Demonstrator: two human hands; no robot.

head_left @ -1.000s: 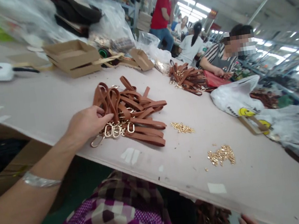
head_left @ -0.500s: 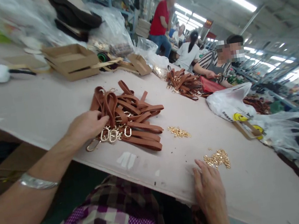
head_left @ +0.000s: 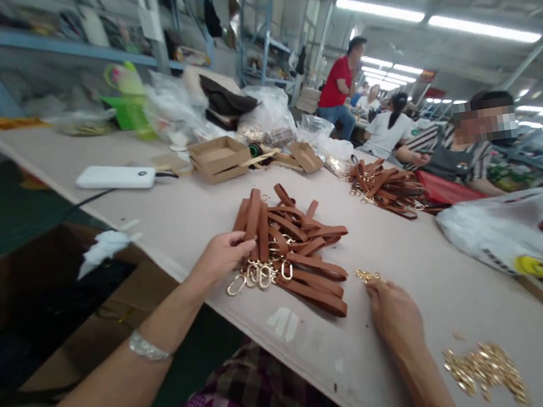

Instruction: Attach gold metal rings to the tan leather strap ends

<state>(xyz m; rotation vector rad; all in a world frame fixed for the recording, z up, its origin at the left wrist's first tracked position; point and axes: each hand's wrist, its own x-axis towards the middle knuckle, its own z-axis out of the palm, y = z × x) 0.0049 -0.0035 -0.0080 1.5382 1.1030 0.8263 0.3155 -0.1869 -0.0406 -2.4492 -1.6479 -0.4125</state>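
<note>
A bundle of brown leather straps (head_left: 300, 226) with gold snap hooks (head_left: 264, 276) lies on the table in front of me. My left hand (head_left: 226, 257) is closed, thumb and fingers pinching a looped strap on the near left side of the bundle. To the right of the straps, my right hand (head_left: 397, 314) reaches down to a small pile of gold metal pieces (head_left: 365, 276). Its fingers are bunched together at the pile's edge and hide part of it; what they pinch is not visible. A larger pile of gold pieces (head_left: 486, 365) lies nearer, beyond my right wrist.
Cardboard trays (head_left: 219, 157), a white power bank (head_left: 115, 177) with a cable, and plastic bags (head_left: 269, 113) stand along the table's far side. Another strap heap (head_left: 385, 184) lies before a seated co-worker (head_left: 465, 142). A white plastic bag (head_left: 501, 225) is at right.
My right hand has moved from beside the larger gold pile to the smaller one, its fingers closing. My left hand stays on the straps, whose loops now lie flatter. The view has turned left.
</note>
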